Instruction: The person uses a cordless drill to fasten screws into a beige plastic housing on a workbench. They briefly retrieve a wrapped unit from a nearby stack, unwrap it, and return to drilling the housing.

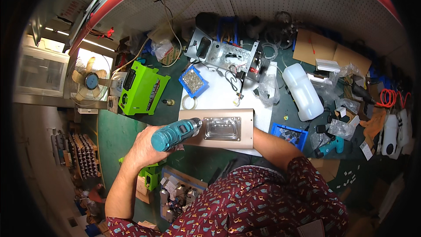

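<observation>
My left hand (144,147) is wrapped round a teal cordless drill (172,136), its chuck pointing right over the left part of a beige panel (246,127). Set in that panel is a shiny rectangular recess (222,129). My right forearm (272,147) reaches behind the panel's right end, which hides the right hand and its fingers. Beyond the panel lies a white sheet (210,98), with a blue bin of small metal parts (193,82) on its left side. An open metal housing with wires (230,56) stands farther back.
A bright green machine case (147,90) stands at the left. On the right are a translucent white tank (303,92), a blue tray (289,136) and a second teal drill (332,147). Cardboard and plastic bags crowd the far right. A fan (91,80) is at the far left.
</observation>
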{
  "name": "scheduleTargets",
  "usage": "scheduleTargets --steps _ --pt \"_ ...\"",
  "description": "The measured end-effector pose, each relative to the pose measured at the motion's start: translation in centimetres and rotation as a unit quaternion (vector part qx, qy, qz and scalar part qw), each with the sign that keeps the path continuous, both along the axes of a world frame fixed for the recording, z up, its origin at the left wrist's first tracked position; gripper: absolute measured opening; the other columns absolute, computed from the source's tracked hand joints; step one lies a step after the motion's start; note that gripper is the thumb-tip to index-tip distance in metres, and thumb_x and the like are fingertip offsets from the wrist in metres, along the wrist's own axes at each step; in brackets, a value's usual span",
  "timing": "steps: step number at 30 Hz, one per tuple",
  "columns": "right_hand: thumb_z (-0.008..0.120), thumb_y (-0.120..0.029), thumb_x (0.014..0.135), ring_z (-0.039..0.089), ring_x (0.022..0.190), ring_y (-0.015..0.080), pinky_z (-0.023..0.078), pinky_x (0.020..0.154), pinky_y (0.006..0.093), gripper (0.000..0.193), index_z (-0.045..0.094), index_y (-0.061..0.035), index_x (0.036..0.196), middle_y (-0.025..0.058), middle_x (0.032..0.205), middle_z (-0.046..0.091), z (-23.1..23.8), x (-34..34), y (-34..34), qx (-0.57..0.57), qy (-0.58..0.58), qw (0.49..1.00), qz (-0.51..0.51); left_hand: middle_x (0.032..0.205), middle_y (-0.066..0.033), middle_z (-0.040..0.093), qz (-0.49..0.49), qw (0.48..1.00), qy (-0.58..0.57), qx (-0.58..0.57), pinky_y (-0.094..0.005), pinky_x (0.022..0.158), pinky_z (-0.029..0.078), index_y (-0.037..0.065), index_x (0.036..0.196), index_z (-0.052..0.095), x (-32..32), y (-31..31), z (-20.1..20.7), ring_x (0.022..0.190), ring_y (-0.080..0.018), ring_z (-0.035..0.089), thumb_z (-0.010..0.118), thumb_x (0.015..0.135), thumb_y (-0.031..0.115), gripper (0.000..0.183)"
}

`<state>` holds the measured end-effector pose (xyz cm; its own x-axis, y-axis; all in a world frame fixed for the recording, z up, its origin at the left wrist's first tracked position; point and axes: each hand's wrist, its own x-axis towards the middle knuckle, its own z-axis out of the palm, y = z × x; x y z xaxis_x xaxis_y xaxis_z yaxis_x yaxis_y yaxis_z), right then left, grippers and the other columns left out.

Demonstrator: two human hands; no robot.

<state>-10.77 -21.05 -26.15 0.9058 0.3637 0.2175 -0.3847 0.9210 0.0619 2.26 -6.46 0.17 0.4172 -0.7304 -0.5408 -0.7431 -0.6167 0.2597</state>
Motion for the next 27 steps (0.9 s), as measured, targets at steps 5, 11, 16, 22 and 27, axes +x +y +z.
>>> scheduleTargets --steps 5,11,16,22,27 --pt "0.034 -0.031 0.115 0.068 0.117 0.0234 0.056 0.103 0.0329 0.046 0.049 -0.0016 0.147 0.0168 0.135 0.063 1.2 -0.6 -0.4 -0.028 0.008 0.999 -0.013 0.096 -0.0146 0.077 0.027 1.000 0.004 0.012 -0.0391 0.086 0.060 0.008 0.106 0.076 -0.1 -0.3 0.3 0.089 -0.0294 0.076 0.091 0.076 0.025 0.037" --pt "0.036 -0.029 0.115 0.069 0.114 0.0226 0.056 0.101 0.0312 0.044 0.051 -0.0007 0.144 0.0166 0.132 0.065 2.8 -1.2 -0.7 -0.068 0.025 0.997 -0.022 0.097 -0.0142 0.077 0.033 0.999 0.011 0.003 -0.0385 0.086 0.060 0.007 0.106 0.076 0.0 0.5 -0.1 0.090 -0.0278 0.076 0.092 0.076 0.025 0.039" --pt "0.038 -0.028 0.114 0.070 0.111 0.0219 0.057 0.099 0.0297 0.042 0.053 0.0000 0.141 0.0165 0.129 0.066 4.0 -1.5 -0.8 -0.098 0.037 0.994 -0.026 0.097 -0.0141 0.077 0.022 1.000 -0.005 -0.010 -0.0386 0.087 0.060 0.007 0.106 0.076 0.0 0.9 -0.4 0.091 -0.0286 0.076 0.092 0.076 0.026 0.039" --pt "0.040 -0.026 0.114 0.071 0.108 0.0210 0.058 0.097 0.0279 0.039 0.055 0.0008 0.138 0.0164 0.126 0.067 5.1 -1.7 -0.8 -0.120 0.045 0.991 -0.029 0.097 -0.0140 0.077 0.015 1.000 -0.009 -0.025 -0.0395 0.088 0.060 0.007 0.106 0.076 -0.2 1.1 -0.4 0.091 -0.0293 0.076 0.092 0.076 0.028 0.040" --pt "0.041 -0.025 0.114 0.072 0.106 0.0204 0.058 0.095 0.0265 0.038 0.057 0.0015 0.135 0.0163 0.123 0.069 6.5 -1.8 -1.1 -0.150 0.070 0.986 -0.037 0.096 -0.0135 0.077 0.014 1.000 0.007 -0.002 -0.0395 0.086 0.060 0.008 0.106 0.076 -0.1 0.8 -0.4 0.091 -0.0292 0.076 0.091 0.077 0.028 0.038"
